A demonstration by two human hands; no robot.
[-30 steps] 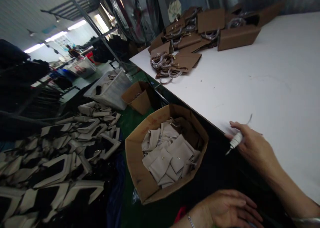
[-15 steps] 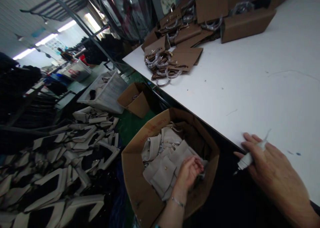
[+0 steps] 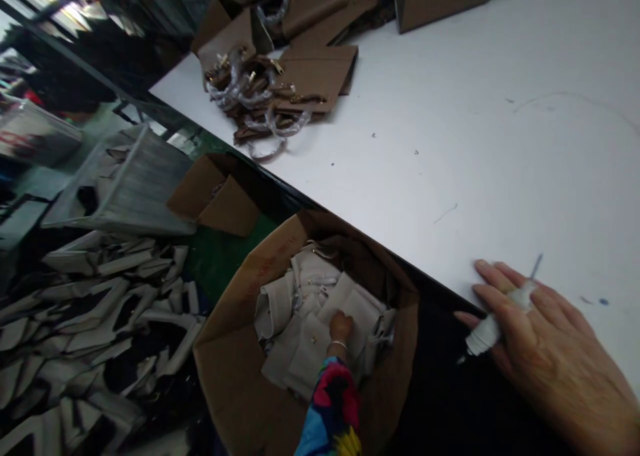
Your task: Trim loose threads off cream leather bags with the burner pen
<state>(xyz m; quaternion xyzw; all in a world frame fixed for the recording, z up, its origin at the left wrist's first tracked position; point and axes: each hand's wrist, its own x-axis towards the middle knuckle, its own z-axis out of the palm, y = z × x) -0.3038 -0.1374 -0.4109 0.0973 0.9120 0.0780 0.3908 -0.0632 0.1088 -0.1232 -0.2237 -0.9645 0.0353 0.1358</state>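
My left hand (image 3: 340,326) reaches down into a large cardboard box (image 3: 225,349). Its fingers are curled on a beige leather piece (image 3: 306,349) among several similar ones, some with a small metal stud; the fingertips are hidden. A colourful sleeve and a thin bracelet show on that arm. At the edge of the white table (image 3: 390,203), my right hand (image 3: 555,349) lies palm down. Between its fingers it holds a small white bottle (image 3: 485,336) with a thin tip pointing down and left.
Brown bag parts (image 3: 310,76) with plastic-wrapped handles are heaped at the table's far left. Left of the table stand a smaller cardboard box (image 3: 230,206) and a pale plastic bin (image 3: 145,183). Many beige-edged pieces (image 3: 100,323) cover the lower left.
My left hand has gone deeper into the box, from the right side onto the middle pieces, and its fingers have closed. My right hand keeps the bottle at the table edge. The view has shifted.
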